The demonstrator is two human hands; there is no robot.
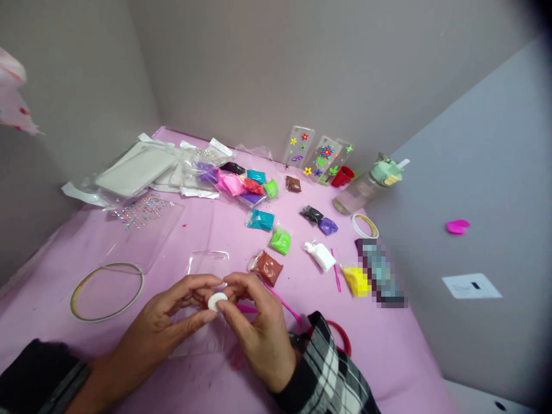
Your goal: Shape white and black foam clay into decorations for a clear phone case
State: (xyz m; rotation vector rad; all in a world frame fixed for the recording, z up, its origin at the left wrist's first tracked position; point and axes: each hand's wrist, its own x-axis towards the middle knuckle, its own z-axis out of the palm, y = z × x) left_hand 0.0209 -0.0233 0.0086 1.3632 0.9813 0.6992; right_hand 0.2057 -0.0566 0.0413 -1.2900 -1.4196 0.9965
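I am looking down at one pink table [388, 356]. On it I am counting two wire hoops [106, 290], three decorated phone cases [321, 156] standing at the wall, and one brown clay packet [267, 268]. My left hand [159, 330] and right hand [259, 333] are meeting above the near edge, fingertips nearly closed, together pinching one small white clay disc [216, 301].
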